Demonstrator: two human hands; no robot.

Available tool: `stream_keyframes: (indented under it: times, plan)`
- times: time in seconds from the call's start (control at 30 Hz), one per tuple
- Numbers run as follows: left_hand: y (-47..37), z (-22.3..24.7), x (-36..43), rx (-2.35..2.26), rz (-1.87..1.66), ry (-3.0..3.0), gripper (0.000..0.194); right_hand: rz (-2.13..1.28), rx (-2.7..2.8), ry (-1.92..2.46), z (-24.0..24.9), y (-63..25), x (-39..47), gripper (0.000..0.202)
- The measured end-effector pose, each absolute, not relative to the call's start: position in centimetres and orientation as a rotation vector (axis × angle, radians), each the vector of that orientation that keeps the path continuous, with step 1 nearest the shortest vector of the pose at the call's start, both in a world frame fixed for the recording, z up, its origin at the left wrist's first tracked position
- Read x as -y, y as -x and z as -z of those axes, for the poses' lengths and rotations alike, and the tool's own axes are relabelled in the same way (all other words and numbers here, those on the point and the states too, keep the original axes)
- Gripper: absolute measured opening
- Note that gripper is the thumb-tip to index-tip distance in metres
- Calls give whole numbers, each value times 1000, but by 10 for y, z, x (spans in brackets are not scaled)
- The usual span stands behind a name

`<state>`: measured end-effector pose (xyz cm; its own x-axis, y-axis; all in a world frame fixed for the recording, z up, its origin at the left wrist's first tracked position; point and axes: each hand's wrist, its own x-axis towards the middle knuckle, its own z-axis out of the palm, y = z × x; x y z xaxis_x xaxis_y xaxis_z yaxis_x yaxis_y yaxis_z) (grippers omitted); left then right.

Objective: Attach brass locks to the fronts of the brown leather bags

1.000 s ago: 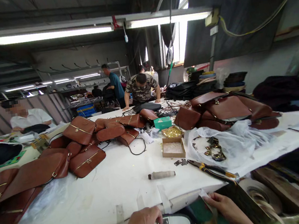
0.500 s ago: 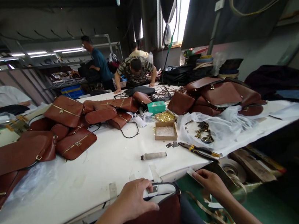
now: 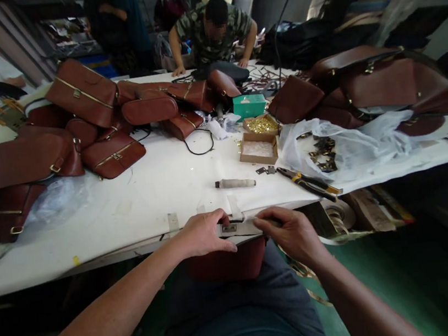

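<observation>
A dark red-brown leather bag [image 3: 231,264] rests at my lap against the table's front edge. Its upper rim shows a white lining with a small metal plate [image 3: 230,228] set in it. My left hand [image 3: 204,235] grips this rim from the left, thumb in front and fingers over the back beside the plate. From the right, my right hand [image 3: 289,231] has its fingers pinched together at the other end of the white rim. The pale strip it held is mostly covered by the fingers. Below the hands the bag's lower part is in shadow.
On the white table [image 3: 161,193] lie a wrapped rod-like tool [image 3: 235,183], pliers [image 3: 309,182], a box of clear pieces [image 3: 258,149] and gold fittings [image 3: 262,125]. Brown bags [image 3: 114,155] are piled left and right. A person [image 3: 212,27] leans over the far end.
My right hand has moved left from beside the table edge to the bag's rim, bringing the pale strip there. My left hand stays on the rim. The view has tilted down.
</observation>
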<state>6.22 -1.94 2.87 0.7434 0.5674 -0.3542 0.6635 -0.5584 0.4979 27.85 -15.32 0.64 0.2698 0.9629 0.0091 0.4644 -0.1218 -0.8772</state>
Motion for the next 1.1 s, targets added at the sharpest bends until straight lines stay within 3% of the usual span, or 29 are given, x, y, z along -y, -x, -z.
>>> stream_keyframes:
  times: [0.13, 0.37, 0.6, 0.77, 1.1]
  plan:
    - [-60, -23, 20, -914, 164, -2327, 65, -811, 1706, 1766, -4, -247, 129, 12]
    - [-54, -24, 23, -886, 92, -2255, 61, -552, 1771, 1985, 12, -233, 126, 11]
    - [-59, -17, 19, -908, 9, -2202, 43, -399, 1712, 2071, 17, -216, 135, 13]
    - [-65, -21, 16, -760, 78, -2370, 20, -447, 1690, 2106, 14, -222, 144, 15]
    - [-72, -25, 30, -848, 211, -2562, 25, -426, 1646, 2241, 11, -233, 148, 20]
